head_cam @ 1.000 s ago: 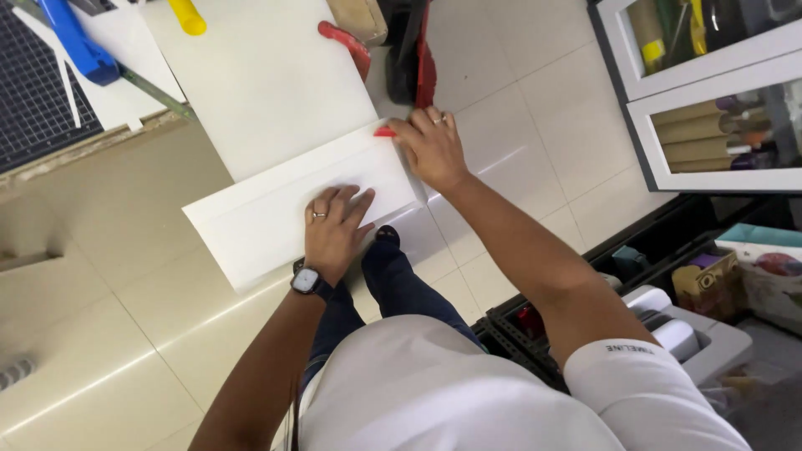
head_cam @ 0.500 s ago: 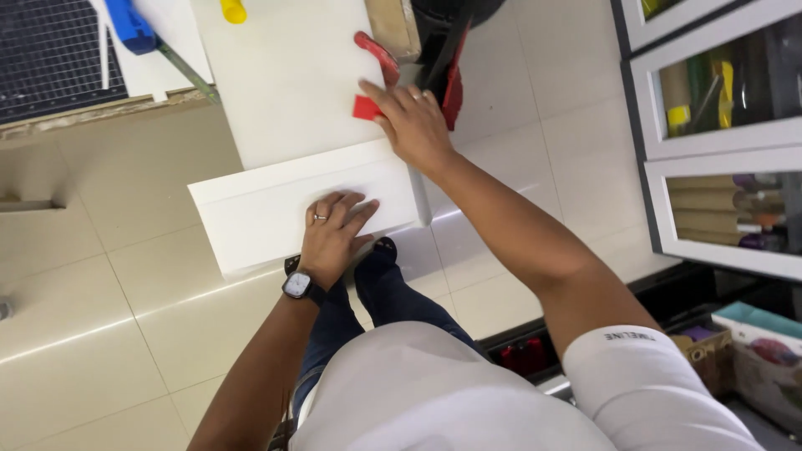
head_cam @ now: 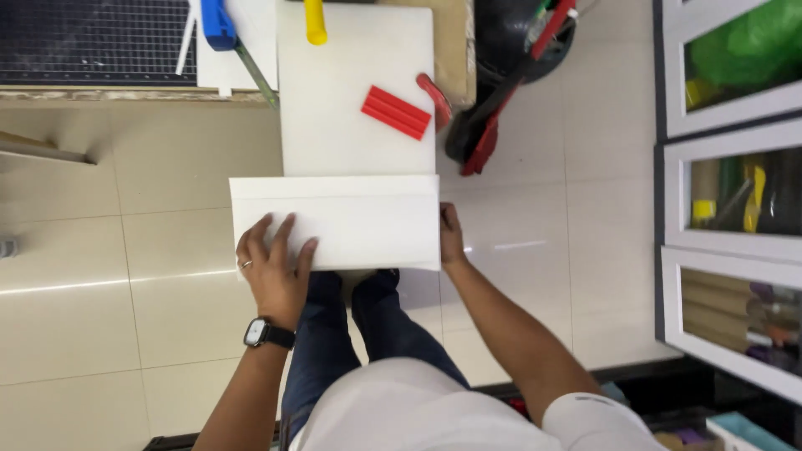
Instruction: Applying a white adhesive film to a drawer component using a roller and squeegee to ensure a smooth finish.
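A large white sheet [head_cam: 351, 75] lies over a table edge, and its near part is folded into a flap [head_cam: 368, 221] above my knees. My left hand [head_cam: 274, 267], with a ring and a black wristwatch, rests flat on the flap's left part, fingers spread. My right hand [head_cam: 451, 236] holds the flap's right edge, its fingers hidden behind the sheet. A red ribbed strip [head_cam: 396, 112] lies loose on the sheet beyond the flap, apart from both hands.
A yellow handle [head_cam: 315, 21] and a blue tool [head_cam: 217, 21] lie at the sheet's far end, beside a dark gridded cutting mat [head_cam: 92, 38]. A red-handled tool [head_cam: 436, 98] and a black-and-red object [head_cam: 510, 50] sit to the right. Glass-door cabinets [head_cam: 735, 192] line the right side over a tiled floor [head_cam: 125, 276].
My right hand let go of the red strip, which now lies on the sheet, and came back to the flap's right edge. My left hand stayed flat on the flap.
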